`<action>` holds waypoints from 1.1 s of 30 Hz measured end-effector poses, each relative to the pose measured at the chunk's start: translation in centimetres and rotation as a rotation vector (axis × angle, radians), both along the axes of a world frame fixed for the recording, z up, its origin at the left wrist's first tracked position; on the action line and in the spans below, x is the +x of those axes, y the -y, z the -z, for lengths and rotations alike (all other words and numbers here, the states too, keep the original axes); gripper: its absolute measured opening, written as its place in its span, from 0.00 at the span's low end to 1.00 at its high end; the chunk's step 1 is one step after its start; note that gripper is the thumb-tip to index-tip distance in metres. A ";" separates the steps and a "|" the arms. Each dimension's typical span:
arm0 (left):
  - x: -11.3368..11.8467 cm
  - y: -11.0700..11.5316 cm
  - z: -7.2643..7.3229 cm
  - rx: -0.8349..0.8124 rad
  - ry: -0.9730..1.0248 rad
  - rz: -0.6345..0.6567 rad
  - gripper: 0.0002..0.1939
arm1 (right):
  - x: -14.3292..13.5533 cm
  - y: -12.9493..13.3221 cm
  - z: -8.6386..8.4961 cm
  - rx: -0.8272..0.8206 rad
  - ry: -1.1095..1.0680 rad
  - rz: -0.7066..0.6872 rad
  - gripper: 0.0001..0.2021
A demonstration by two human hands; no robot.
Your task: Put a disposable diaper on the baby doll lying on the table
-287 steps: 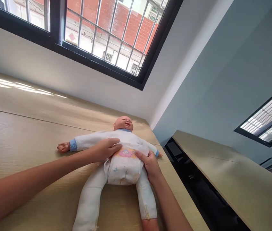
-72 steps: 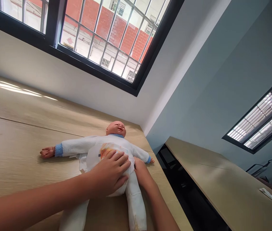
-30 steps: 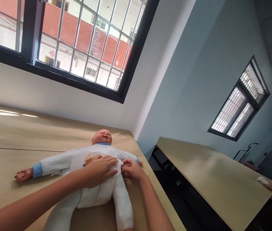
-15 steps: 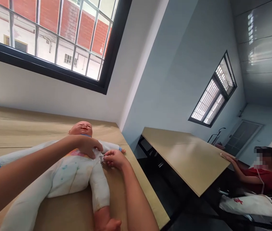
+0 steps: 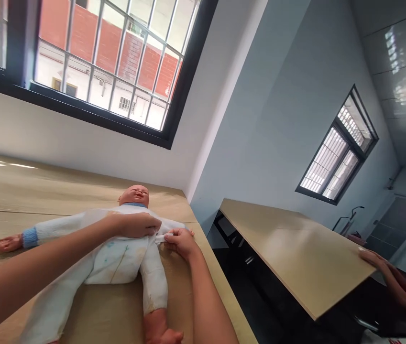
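Note:
A baby doll (image 5: 138, 195) in a white suit with blue cuffs and collar lies on its back on a wooden table (image 5: 91, 310). Across its chest reaches my left hand (image 5: 140, 224), its fingers closed on the white cloth at the doll's side. Just right of it, my right hand (image 5: 181, 241) pinches a thin white strip (image 5: 161, 237) that stretches between the two hands. The doll's chest is partly hidden under my left forearm.
A second wooden table (image 5: 289, 248) stands to the right, beyond a dark gap. At its far right edge rests another person's hand (image 5: 369, 258). A barred window (image 5: 116, 62) is above the doll.
The view has shifted left, so more of the doll's left-side arm shows. The white strip between my hands now looks straighter, and my left fingers are more tightly closed.

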State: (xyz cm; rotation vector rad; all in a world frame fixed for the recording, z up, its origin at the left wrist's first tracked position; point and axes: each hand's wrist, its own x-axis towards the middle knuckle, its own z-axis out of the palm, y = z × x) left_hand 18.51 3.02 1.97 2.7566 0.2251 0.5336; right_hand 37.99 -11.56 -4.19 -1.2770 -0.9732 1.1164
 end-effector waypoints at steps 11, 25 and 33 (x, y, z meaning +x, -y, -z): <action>0.2 2.3 -0.6 0.020 -0.245 0.057 0.04 | -2.4 0.5 -1.8 0.049 -0.048 -0.169 0.25; -1.2 1.9 0.7 -0.035 -0.034 -0.106 0.03 | -3.6 0.8 -2.4 0.030 -0.075 -0.174 0.24; 0.0 1.2 -0.1 0.064 -0.199 -0.098 0.05 | -4.5 0.5 -2.6 0.015 -0.107 -0.170 0.26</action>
